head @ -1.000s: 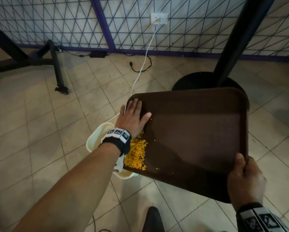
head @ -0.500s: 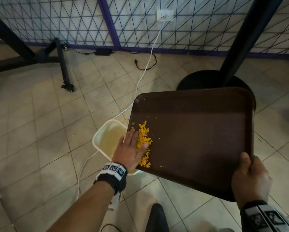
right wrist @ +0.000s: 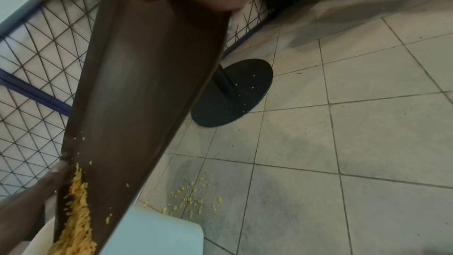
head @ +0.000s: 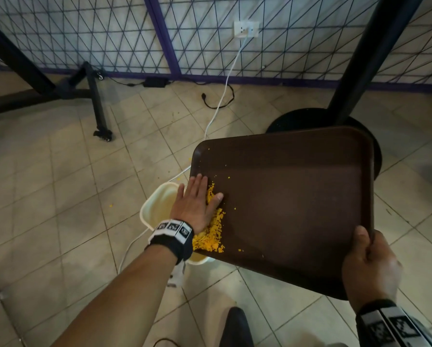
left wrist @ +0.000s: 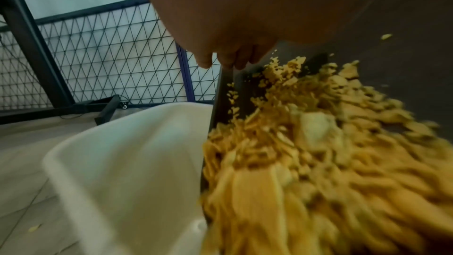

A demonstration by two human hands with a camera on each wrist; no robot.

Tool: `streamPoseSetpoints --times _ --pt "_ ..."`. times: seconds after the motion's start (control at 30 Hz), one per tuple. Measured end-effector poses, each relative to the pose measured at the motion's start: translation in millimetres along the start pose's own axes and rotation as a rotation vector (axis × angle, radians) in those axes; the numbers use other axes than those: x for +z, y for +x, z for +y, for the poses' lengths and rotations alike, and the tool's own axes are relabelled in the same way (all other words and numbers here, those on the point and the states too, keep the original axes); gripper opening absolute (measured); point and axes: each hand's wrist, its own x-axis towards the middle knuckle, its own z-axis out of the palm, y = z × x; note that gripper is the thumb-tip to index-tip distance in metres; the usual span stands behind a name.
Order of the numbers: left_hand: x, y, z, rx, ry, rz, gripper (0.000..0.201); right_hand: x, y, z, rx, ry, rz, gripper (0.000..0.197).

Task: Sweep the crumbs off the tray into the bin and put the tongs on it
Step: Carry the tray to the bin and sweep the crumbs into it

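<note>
Head view looks down; wrist views close; all share tray (head: 297, 196).

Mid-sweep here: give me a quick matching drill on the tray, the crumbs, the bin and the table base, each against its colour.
Things:
1. tray
2. crumbs
3. bin
4. table base

Colours:
a. black
b. orange-yellow
c. dark brown
d. cream

Pairs: 1-c, 2-b, 3-d, 4-a

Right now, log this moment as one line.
left hand flat, sweeping crumbs | right hand grips tilted tray | bin below edge
</note>
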Motion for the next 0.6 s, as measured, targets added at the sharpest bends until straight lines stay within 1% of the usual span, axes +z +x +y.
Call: streamPoseSetpoints --times 0.07,0.13,0.23,0.4,0.43,0.5,0.57,0.6 --pt "-1 10 -1 -0.012 0.03 -0.029 0.09 -1 1 1 -0.007 0.001 0.001 0.036" --pt "3 4 -3 -0.017 0.034 -0.049 0.09 0 2 2 -0.004 0.006 0.002 0.035" --pt "18 -27 -5 -0.007 0.0 -0.072 0.089 0 3 3 0.008 0.008 -0.003 0.035" --pt "31 -71 -11 0.004 -0.021 -0.121 0.081 -1 2 6 0.007 0.005 0.003 0.036" --pt "28 -74 -12 0.008 -0.032 -0.111 0.08 -1 1 5 0.001 0.008 0.003 0.036" --pt "17 -73 -10 0.008 -0.07 -0.03 0.078 0 0 4 -0.016 0.012 0.01 0.036" --pt "2 -61 -3 0.001 -0.114 0.058 0.075 1 0 4 -0.022 0.014 0.019 0.036" --pt "-4 -51 3 0.011 -0.124 0.08 0.074 2 0 3 -0.024 0.012 0.022 0.036"
